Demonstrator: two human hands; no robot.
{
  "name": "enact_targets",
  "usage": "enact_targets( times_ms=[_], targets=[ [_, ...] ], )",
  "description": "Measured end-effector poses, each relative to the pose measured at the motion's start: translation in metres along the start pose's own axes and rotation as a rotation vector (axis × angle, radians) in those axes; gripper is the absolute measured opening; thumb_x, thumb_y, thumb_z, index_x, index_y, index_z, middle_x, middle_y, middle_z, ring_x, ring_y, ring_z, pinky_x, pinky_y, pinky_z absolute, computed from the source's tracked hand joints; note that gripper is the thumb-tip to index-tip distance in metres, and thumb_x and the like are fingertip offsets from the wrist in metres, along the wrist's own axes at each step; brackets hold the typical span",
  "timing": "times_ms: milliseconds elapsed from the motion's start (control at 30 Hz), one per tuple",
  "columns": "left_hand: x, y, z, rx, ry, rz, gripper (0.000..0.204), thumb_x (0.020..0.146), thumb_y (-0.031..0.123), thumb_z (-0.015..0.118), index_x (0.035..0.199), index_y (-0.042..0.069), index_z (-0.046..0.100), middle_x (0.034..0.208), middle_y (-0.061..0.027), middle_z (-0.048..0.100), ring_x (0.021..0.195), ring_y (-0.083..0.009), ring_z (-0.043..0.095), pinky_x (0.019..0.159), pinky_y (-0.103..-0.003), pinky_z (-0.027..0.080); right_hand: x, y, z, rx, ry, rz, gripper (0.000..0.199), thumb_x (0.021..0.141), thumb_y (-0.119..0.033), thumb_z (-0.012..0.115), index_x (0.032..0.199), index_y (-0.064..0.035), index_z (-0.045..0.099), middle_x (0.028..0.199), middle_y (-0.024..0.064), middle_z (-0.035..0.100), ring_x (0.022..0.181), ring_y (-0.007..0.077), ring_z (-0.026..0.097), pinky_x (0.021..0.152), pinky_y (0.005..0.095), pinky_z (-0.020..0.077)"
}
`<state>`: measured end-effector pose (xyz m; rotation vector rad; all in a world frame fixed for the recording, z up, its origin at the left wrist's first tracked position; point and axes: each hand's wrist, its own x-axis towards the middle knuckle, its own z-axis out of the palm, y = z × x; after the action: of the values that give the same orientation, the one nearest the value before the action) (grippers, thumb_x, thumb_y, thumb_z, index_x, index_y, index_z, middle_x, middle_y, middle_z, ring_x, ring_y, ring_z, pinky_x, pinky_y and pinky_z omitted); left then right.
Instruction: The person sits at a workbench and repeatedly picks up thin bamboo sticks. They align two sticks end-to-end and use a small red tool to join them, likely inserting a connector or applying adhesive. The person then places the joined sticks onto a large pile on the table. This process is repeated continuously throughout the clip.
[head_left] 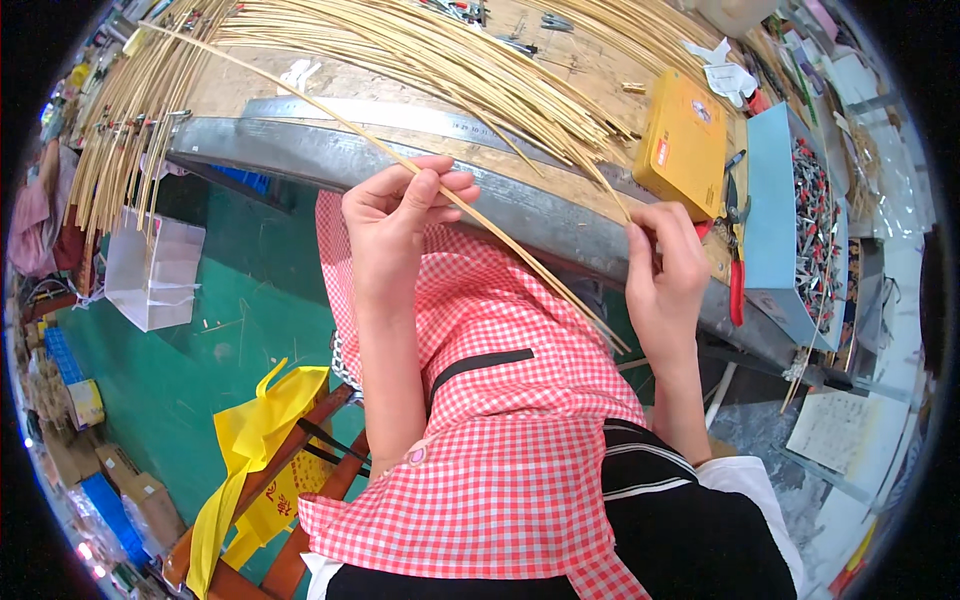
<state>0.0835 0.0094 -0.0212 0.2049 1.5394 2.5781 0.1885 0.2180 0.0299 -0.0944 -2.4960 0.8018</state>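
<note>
My left hand [400, 205] pinches a long, thin bamboo stick [290, 95] between thumb and fingers. The stick slants from the far left down across my checked apron, and its lower end looks doubled, as if more than one stick lies together. With thumb and forefinger, my right hand [668, 260] grips the near end of another bamboo stick [607, 187] at the table edge. That one runs back into a loose pile of bamboo sticks [480, 70] on the worktable [225, 85]. A metal ruler [400, 115] lies along the table's front, below the pile.
Right of the pile stand a yellow box [685, 140], red-handled pliers [738, 255] and a blue box [770, 200] full of small clips. More sticks with clips overhang the table's left end [130, 150]. A wooden chair [290, 560] with a yellow bag [250, 430] stands at lower left.
</note>
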Motion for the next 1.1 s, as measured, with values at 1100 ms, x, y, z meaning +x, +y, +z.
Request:
enact_targets(
  times_ms=[1100],
  targets=[
    [-0.017,0.008,0.034,0.068,-0.139,-0.017,0.024,0.091,0.008,0.059,0.105,-0.011,0.060,0.087,-0.0207,0.068,0.076,-0.0267,0.070,0.066,-0.031,0.059,0.007,-0.017,0.006,0.398,-0.481,-0.006,0.010,0.077,-0.005,0.066,0.082,0.0030,0.065,0.074,0.0143,0.063,0.065,0.0282,0.062,0.059,0.0344,0.0478]
  ],
)
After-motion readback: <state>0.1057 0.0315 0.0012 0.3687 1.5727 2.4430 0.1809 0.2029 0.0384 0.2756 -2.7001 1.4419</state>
